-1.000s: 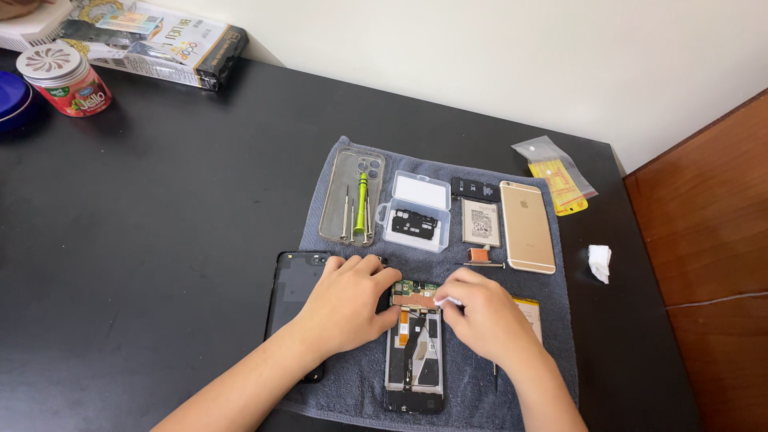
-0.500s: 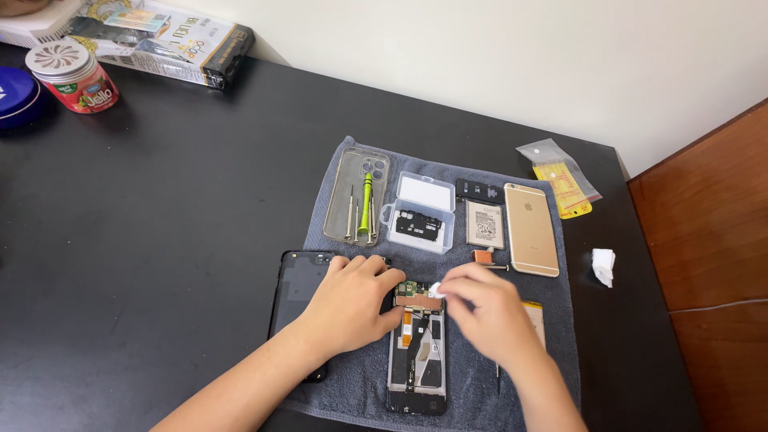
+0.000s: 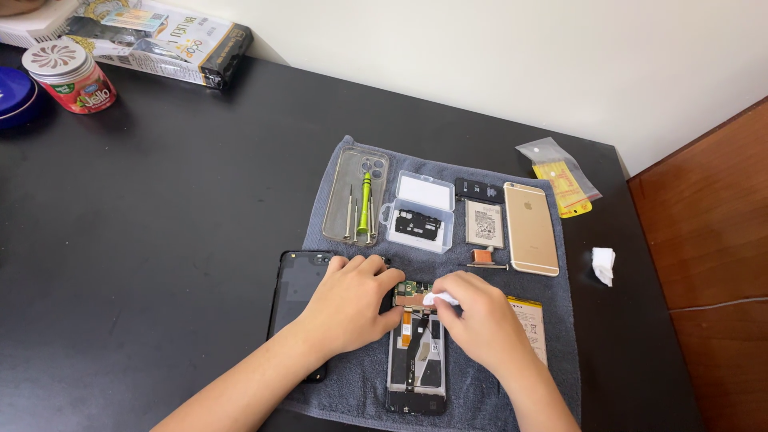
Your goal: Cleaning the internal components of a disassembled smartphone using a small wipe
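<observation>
An opened phone frame [image 3: 417,352] with its circuit board exposed lies on a grey towel [image 3: 480,384]. My left hand [image 3: 352,304] rests flat on the frame's upper left edge and holds it down. My right hand [image 3: 480,320] pinches a small white wad of tissue [image 3: 439,298] and presses it on the board near the top of the frame. A black phone back cover [image 3: 298,288] lies partly under my left hand and wrist.
On the towel sit a clear case [image 3: 355,194] with a green screwdriver [image 3: 365,202], a clear plastic box [image 3: 419,212], a battery [image 3: 485,223] and a gold phone [image 3: 530,227]. A crumpled tissue [image 3: 603,264] and a plastic bag [image 3: 560,178] lie to the right. A jar [image 3: 70,75] stands far left.
The view has shifted slightly. My right hand has moved the white wad a little over the top of the board. My left hand stays in place.
</observation>
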